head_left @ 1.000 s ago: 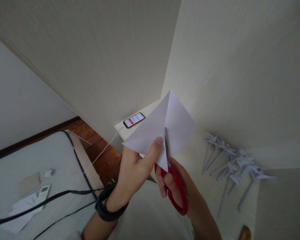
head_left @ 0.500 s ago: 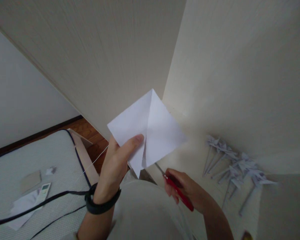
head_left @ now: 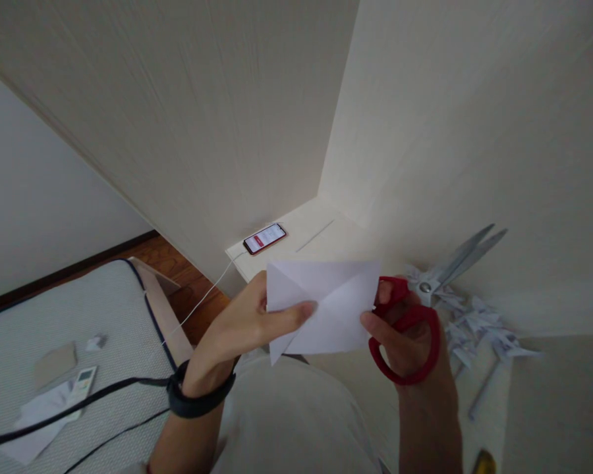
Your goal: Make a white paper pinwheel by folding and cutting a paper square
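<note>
A square sheet of white paper point(head_left: 336, 309) with diagonal creases is stretched between my two hands, a slit showing at its lower left corner. My left hand point(head_left: 257, 322) pinches the left side, thumb on top and fingers hidden beneath. At the right edge my right hand point(head_left: 400, 336) grips the paper between thumb and fingers. Red-handled scissors point(head_left: 427, 289) hang on that same hand, their blades slightly apart and pointing up to the right. Behind them, several paper pinwheels point(head_left: 479, 322) on sticks lie in a pile, partly hidden.
A phone point(head_left: 265, 239) on a white cable lies on the pale surface beyond the paper, near a thin stick point(head_left: 315, 236). At left, a mattress point(head_left: 118, 316) bears a remote control point(head_left: 83, 388) and paper sheets point(head_left: 39, 421). Walls rise behind and at right.
The paper has been turned and lowered, uncovering the phone. My right hand has come up to hold its right edge, and the scissors now point away from the paper.
</note>
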`<state>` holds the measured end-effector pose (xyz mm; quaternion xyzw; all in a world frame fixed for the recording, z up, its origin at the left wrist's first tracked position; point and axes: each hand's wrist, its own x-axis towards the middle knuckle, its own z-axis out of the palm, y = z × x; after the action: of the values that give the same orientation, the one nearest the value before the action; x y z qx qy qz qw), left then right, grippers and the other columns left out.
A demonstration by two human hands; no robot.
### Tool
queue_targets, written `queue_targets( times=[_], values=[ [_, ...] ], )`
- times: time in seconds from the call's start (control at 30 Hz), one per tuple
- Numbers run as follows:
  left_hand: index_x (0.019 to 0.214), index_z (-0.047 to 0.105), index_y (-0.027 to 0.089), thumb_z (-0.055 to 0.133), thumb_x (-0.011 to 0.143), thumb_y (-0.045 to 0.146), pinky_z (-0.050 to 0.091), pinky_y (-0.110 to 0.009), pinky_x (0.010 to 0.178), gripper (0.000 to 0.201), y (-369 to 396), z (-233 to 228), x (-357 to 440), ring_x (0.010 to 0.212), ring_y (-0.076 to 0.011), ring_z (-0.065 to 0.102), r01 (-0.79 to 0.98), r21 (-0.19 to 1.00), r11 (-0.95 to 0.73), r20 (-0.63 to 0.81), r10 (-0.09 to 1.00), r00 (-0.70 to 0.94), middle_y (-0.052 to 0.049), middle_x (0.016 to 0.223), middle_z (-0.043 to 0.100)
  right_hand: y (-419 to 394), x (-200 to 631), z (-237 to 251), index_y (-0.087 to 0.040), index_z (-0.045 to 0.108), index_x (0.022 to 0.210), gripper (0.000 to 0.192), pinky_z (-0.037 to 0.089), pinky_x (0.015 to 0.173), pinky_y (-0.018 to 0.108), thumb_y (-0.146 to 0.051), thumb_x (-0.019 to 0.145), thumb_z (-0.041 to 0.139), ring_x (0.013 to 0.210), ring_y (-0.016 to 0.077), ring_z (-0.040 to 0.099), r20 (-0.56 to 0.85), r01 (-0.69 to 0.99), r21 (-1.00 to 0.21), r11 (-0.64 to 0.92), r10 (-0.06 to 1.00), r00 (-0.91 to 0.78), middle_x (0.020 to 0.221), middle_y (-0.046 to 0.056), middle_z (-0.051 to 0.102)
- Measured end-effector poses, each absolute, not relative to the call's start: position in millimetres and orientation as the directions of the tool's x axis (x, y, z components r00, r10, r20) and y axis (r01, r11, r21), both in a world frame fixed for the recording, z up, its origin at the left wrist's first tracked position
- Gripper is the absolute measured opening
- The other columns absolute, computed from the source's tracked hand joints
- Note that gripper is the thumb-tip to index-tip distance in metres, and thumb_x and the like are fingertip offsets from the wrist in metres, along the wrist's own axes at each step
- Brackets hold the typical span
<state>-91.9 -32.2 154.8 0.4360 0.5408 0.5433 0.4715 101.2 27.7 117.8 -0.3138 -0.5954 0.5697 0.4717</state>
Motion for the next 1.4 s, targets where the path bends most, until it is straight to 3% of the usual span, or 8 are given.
queue_targets(
  times=[0.27, 0.43, 0.5, 0.57, 0.73, 0.93, 1.03, 1.4],
  values=[
    [0.081, 0.064, 0.021, 0.076, 0.068, 0.043, 0.044, -0.023, 0.053, 0.028, -31, 151, -94, 0.061, -0.014, 0.053, -0.125, 0.99, -0.073, 0.074, 0.997, -0.003, -0.001, 0.073, 0.058, 19, 80, 128, -0.025, 0.051, 0.084, 0.02, 0.049, 0.068, 0.031, -0.014, 0.079, 0.067, 0.076, 0.0169, 0.059, 0.252, -0.126, -0.957, 0.263, 0.963, 0.097, 0.081, 0.0, 0.055],
    [0.101, 0.052, 0.026, 0.075, 0.075, 0.039, 0.029, -0.018, 0.044, 0.037, -28, 143, -79, 0.049, -0.0076, 0.042, -0.377, 0.916, -0.14, 0.079, 0.982, -0.171, 0.008, 0.062, 0.049, 16, 71, 130, -0.026, 0.052, 0.083, 0.021, 0.048, 0.074, 0.03, -0.013, 0.076, 0.068, 0.078, 0.016, 0.055, 0.317, -0.149, -0.917, 0.371, 0.901, 0.296, 0.082, -0.001, 0.051],
    [0.106, 0.05, 0.026, 0.076, 0.074, 0.042, 0.028, -0.018, 0.044, 0.045, -26, 141, -72, 0.046, -0.0075, 0.04, -0.409, 0.908, -0.089, 0.027, 0.988, -0.155, 0.009, 0.056, 0.049, 12, 68, 131, -0.025, 0.052, 0.083, 0.02, 0.047, 0.071, 0.029, -0.014, 0.077, 0.067, 0.077, 0.0163, 0.054, 0.304, -0.134, -0.92, 0.367, 0.888, 0.345, 0.084, 0.0, 0.051],
    [0.096, 0.053, 0.022, 0.079, 0.068, 0.048, 0.031, -0.019, 0.043, 0.046, -25, 142, -65, 0.045, -0.0077, 0.041, -0.416, 0.909, 0.002, -0.039, 0.996, -0.08, 0.009, 0.053, 0.048, 8, 65, 133, -0.025, 0.052, 0.084, 0.018, 0.047, 0.071, 0.028, -0.014, 0.079, 0.065, 0.078, 0.0163, 0.054, 0.288, -0.132, -0.927, 0.351, 0.893, 0.346, 0.086, 0.001, 0.051],
    [0.062, 0.056, 0.018, 0.07, 0.077, 0.049, 0.04, -0.021, 0.043, 0.038, -25, 144, -54, 0.044, -0.0088, 0.048, -0.203, 0.978, 0.055, -0.063, 0.998, -0.032, 0.003, 0.051, 0.055, 3, 63, 135, -0.025, 0.05, 0.087, 0.017, 0.047, 0.073, 0.027, -0.014, 0.081, 0.061, 0.078, 0.0154, 0.054, 0.311, -0.139, -0.922, 0.361, 0.906, 0.287, 0.085, -0.001, 0.05],
    [0.056, 0.056, 0.019, 0.061, 0.085, 0.039, 0.041, -0.022, 0.047, 0.036, -29, 140, -49, 0.05, -0.012, 0.051, 0.177, 0.983, -0.048, 0.086, 0.973, -0.214, 0.0, 0.051, 0.056, 2, 63, 135, -0.027, 0.054, 0.084, 0.019, 0.049, 0.068, 0.028, -0.014, 0.077, 0.066, 0.075, 0.0168, 0.055, 0.248, -0.207, -0.926, 0.316, 0.922, 0.298, 0.083, 0.0, 0.053],
    [0.057, 0.057, 0.019, 0.06, 0.086, 0.035, 0.042, -0.024, 0.051, 0.033, -31, 139, -46, 0.054, -0.0137, 0.054, 0.295, 0.95, -0.105, 0.171, 0.964, -0.206, 0.0, 0.053, 0.057, 2, 62, 135, -0.026, 0.056, 0.084, 0.019, 0.05, 0.07, 0.028, -0.012, 0.077, 0.066, 0.076, 0.0158, 0.057, 0.249, -0.238, -0.914, 0.329, 0.918, 0.309, 0.083, 0.0, 0.055],
    [0.052, 0.05, 0.019, 0.058, 0.087, 0.031, 0.037, -0.022, 0.049, 0.038, -29, 141, -47, 0.047, -0.0102, 0.047, 0.292, 0.947, -0.133, 0.2, 0.956, -0.213, 0.004, 0.047, 0.05, -2, 66, 128, -0.025, 0.056, 0.085, 0.017, 0.049, 0.058, 0.027, -0.015, 0.079, 0.069, 0.063, 0.0149, 0.059, 0.19, -0.23, -0.938, 0.258, 0.941, 0.28, 0.076, -0.001, 0.061]
  ],
)
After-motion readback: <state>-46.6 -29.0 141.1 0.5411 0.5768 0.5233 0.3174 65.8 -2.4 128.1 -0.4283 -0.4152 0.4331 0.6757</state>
